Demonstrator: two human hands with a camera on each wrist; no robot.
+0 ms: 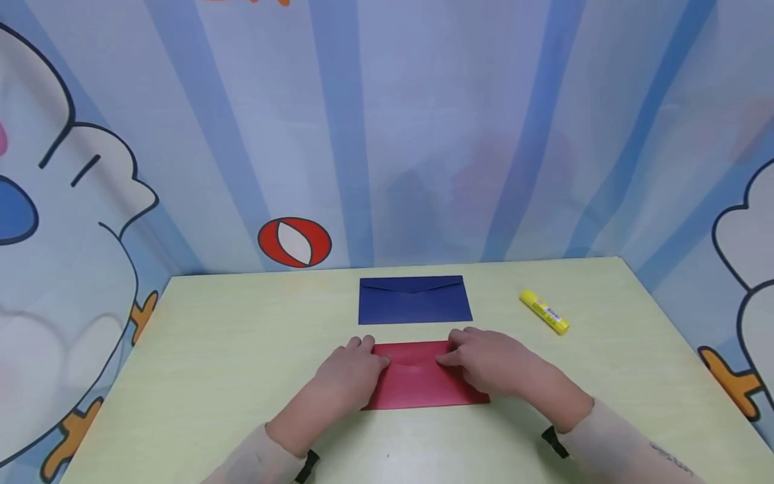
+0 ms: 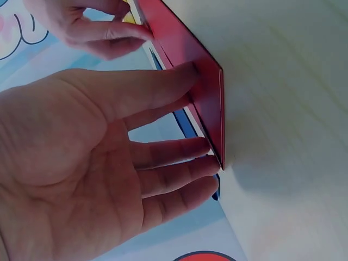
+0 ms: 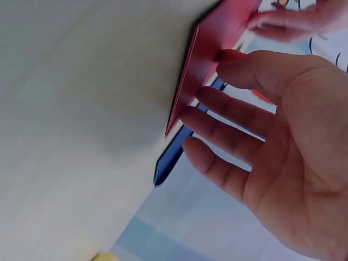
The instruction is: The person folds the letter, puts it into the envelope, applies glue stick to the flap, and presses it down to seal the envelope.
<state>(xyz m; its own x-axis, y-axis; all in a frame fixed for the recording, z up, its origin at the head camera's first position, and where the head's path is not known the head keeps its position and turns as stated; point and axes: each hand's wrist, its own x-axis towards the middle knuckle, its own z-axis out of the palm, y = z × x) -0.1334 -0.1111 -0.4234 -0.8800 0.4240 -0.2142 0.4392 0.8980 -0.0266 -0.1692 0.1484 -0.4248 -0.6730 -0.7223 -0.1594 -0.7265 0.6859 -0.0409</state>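
Note:
A red envelope (image 1: 414, 383) lies in front of the person, its flap side facing up. My left hand (image 1: 352, 373) holds its left side, the thumb on the face and the index finger at the far edge. In the left wrist view, the other fingers (image 2: 179, 176) of that hand stretch out along the envelope's edge. On the right side, my right hand (image 1: 498, 363) grips the envelope between thumb and index finger near the top. Its remaining fingers (image 3: 223, 128) spread loosely beside the edge in the right wrist view.
A dark blue envelope (image 1: 414, 306) lies just beyond the red one. To its right is a yellow glue stick (image 1: 544, 312). The pale table (image 1: 254, 316) backs onto a blue striped cloth (image 1: 417, 134) with cartoon figures.

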